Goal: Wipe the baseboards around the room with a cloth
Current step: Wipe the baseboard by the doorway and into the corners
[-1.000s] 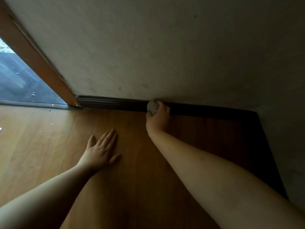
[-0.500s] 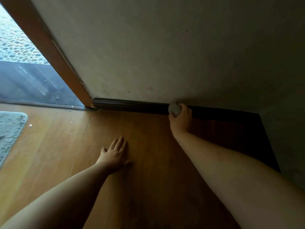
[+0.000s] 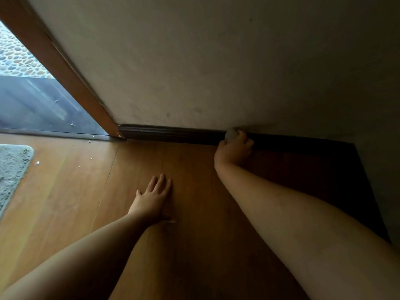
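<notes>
Head view, far left edge of floor: a grey shaggy mat (image 3: 12,174) lay on the wooden floor (image 3: 71,191), with small pale crumbs scattered on the boards beside it.
Doorway: a dark threshold (image 3: 32,105) and pebbled ground beyond it showed at the upper left, bounded by a slanting wooden door frame (image 3: 65,68) that met the floor at the baseboard's left end.
Left hand: the left hand (image 3: 152,199) rested flat on the floor, palm down, fingers straight and slightly spread, pointing toward the wall; it held nothing.
Baseboard: a dark moulded baseboard (image 3: 173,135) ran along the far edge of the floor at the foot of the pale wall (image 3: 216,61), from the door frame toward the shadowed right corner.
Cloth: a small pale wad of cloth (image 3: 230,134) sat against the top of the baseboard, right of its middle.
Right hand: the right hand (image 3: 234,150) had its fingers curled round the cloth, pressing it to the baseboard.
Right corner: deep shadow; details could not be told.
</notes>
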`<state>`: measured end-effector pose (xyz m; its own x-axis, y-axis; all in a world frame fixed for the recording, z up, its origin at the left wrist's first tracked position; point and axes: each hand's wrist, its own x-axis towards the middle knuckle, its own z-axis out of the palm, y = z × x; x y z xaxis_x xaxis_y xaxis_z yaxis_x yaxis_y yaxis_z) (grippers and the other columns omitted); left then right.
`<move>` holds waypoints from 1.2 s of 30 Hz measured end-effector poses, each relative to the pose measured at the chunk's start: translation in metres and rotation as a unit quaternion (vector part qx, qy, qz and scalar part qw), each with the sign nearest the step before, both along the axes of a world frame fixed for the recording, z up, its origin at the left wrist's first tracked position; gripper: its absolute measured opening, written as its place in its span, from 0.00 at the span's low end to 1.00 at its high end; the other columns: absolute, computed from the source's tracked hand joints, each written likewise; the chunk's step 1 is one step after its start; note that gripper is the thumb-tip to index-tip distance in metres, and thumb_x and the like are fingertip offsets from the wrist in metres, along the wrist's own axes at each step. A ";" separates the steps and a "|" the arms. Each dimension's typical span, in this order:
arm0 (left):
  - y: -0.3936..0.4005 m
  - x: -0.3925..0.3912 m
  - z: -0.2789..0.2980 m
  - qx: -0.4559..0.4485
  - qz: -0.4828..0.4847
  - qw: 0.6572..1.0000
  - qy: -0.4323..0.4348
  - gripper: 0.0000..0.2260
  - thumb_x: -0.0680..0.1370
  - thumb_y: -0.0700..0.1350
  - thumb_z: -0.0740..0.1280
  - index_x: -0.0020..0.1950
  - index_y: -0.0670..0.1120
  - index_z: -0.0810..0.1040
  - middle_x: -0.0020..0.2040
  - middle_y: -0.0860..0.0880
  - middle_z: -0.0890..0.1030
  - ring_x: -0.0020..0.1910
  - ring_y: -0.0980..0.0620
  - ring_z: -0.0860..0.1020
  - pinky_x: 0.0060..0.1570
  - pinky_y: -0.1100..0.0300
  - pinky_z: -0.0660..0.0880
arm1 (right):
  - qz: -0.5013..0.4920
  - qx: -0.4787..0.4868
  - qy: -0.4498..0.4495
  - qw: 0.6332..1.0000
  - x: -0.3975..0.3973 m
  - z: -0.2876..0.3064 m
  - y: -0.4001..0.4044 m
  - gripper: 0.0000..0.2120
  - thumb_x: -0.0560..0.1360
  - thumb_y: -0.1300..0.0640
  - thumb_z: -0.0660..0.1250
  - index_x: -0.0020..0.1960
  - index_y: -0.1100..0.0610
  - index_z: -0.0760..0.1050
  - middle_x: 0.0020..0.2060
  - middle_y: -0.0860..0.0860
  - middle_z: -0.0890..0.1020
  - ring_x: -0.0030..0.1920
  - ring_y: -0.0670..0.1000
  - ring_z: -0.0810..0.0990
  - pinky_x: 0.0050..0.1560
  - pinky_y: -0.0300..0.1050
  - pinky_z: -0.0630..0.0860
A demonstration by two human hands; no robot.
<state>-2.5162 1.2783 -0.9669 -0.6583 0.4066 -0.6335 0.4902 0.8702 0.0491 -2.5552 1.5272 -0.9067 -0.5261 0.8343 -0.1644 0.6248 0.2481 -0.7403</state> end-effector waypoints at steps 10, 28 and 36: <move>0.000 0.000 -0.001 0.003 0.008 1.000 -0.006 0.59 0.66 0.71 0.70 0.74 0.54 0.26 0.75 0.50 0.27 0.77 0.44 0.32 0.73 0.31 0.54 | 0.270 -0.024 0.051 0.961 -0.019 0.006 -0.077 0.22 0.74 0.59 0.71 0.66 0.55 0.72 0.66 0.55 0.69 0.65 0.57 0.69 0.67 0.51 0.70; -0.004 0.000 0.001 0.024 -0.002 0.999 0.023 0.58 0.66 0.74 0.67 0.79 0.55 0.32 0.78 0.51 0.29 0.78 0.46 0.34 0.72 0.33 0.57 | 0.077 0.025 0.071 0.994 0.008 -0.009 -0.001 0.22 0.74 0.56 0.72 0.65 0.57 0.71 0.63 0.55 0.71 0.59 0.58 0.75 0.57 0.54 0.78; -0.034 -0.002 -0.004 0.053 -0.010 0.996 0.071 0.53 0.70 0.73 0.64 0.79 0.52 0.33 0.78 0.50 0.32 0.80 0.48 0.41 0.74 0.50 0.63 | 0.061 0.025 0.026 0.997 -0.008 -0.006 -0.026 0.21 0.74 0.57 0.71 0.66 0.55 0.71 0.65 0.55 0.69 0.61 0.59 0.74 0.59 0.55 0.77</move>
<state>-2.5178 1.2439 -0.9704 -0.7300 0.4802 -0.4863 0.5155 0.8541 0.0695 -2.5630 1.5012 -0.9130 -0.6305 0.7705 -0.0932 0.5484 0.3573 -0.7560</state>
